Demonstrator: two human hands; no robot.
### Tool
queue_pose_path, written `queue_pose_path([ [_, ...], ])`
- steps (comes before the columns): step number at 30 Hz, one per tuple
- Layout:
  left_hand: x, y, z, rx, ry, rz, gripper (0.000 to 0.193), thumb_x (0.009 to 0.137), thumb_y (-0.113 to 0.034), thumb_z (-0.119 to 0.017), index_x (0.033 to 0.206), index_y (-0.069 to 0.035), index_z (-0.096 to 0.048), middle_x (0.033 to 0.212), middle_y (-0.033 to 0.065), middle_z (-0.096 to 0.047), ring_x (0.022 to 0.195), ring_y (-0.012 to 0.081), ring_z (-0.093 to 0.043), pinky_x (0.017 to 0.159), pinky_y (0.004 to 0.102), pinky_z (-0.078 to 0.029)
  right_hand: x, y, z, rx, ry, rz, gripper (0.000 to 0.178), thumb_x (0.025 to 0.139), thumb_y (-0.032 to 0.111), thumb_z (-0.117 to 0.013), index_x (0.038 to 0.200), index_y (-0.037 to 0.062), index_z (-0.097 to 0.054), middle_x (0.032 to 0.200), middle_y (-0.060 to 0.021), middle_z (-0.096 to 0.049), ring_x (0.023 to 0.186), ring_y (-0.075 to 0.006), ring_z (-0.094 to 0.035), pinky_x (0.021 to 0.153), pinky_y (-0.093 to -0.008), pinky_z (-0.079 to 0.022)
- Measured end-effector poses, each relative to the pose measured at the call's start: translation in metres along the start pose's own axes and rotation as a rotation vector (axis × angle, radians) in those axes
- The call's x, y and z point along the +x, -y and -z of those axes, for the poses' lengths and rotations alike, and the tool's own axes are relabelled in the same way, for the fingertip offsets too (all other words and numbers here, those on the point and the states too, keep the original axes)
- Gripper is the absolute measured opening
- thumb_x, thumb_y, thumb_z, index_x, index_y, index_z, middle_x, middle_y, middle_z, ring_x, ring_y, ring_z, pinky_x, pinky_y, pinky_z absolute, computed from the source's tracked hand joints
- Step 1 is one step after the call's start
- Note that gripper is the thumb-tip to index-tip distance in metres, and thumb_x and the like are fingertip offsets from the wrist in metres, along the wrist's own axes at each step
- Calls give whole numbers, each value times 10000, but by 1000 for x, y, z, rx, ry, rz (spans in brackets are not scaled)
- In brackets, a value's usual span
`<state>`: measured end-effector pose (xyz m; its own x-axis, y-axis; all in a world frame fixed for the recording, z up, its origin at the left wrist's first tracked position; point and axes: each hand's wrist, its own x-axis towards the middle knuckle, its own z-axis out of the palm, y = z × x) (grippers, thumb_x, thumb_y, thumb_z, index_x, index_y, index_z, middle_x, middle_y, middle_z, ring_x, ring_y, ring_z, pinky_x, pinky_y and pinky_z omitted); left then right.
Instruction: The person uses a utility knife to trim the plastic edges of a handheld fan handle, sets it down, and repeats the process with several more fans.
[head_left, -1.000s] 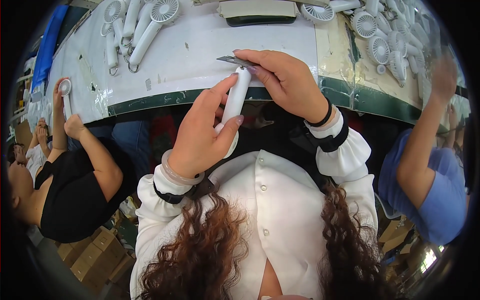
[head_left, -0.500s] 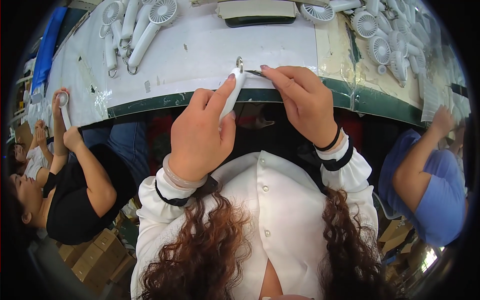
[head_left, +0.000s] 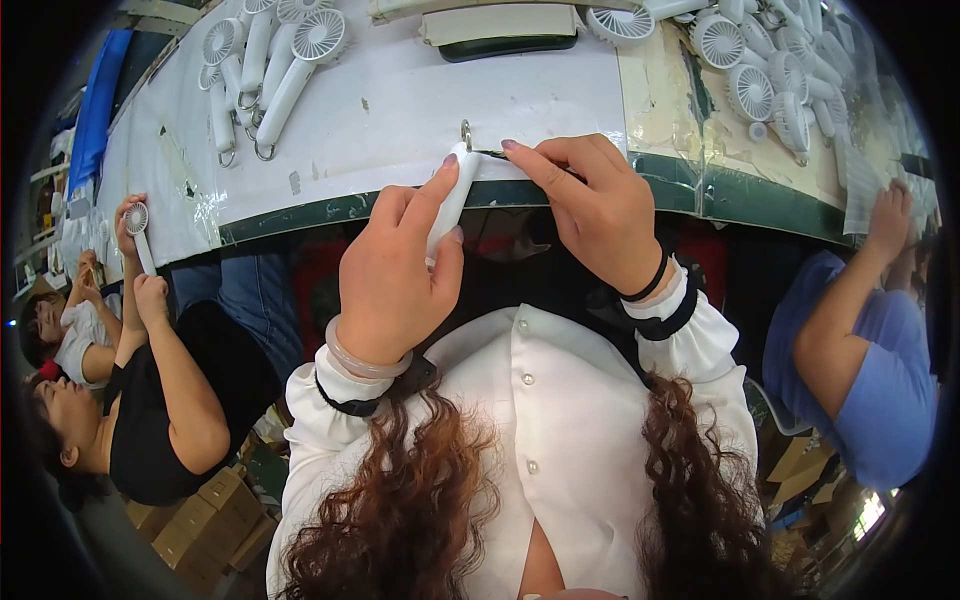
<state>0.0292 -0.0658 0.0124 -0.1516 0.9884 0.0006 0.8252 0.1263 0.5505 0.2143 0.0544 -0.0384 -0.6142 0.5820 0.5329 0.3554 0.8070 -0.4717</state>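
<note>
Head: white handle point(head_left: 453, 198) inside left hand point(head_left: 396, 262)

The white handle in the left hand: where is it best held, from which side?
The white handle is probably best gripped around its middle from the left, as the left hand does: it is long and slim. A metal ring tops its far end, and the dark tool in the right hand crowds the right side.

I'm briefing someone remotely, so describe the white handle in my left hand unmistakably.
Find the tabletop, then its green edge. At the middle, your left hand holds the white handle. Unlike the fans lying beyond, it's gripped, with a thin dark tool beside its metal loop.
</note>
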Motion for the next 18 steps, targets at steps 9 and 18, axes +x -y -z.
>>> queue_pose_path([
  [9, 1, 1, -1, 1, -3, -10, 596, 823, -67, -651, 1400, -158, -534, 991, 100, -575, 705, 272, -627, 603, 350, -518, 1, -1, 0, -8, 13, 5, 555, 702, -100, -648, 1190, 155, -714, 931, -41, -655, 813, -220, -614, 663, -311, -520],
  [18, 0, 3, -1, 1, -9, -19, 594, 820, -69, -654, 1396, -157, -537, 989, 100, -572, 696, 270, -623, 602, 347, -518, 1, 1, 1, -6, 21, 5, 548, 712, -94, -648, 1193, 159, -713, 929, -37, -654, 811, -217, -611, 661, -308, -521],
])
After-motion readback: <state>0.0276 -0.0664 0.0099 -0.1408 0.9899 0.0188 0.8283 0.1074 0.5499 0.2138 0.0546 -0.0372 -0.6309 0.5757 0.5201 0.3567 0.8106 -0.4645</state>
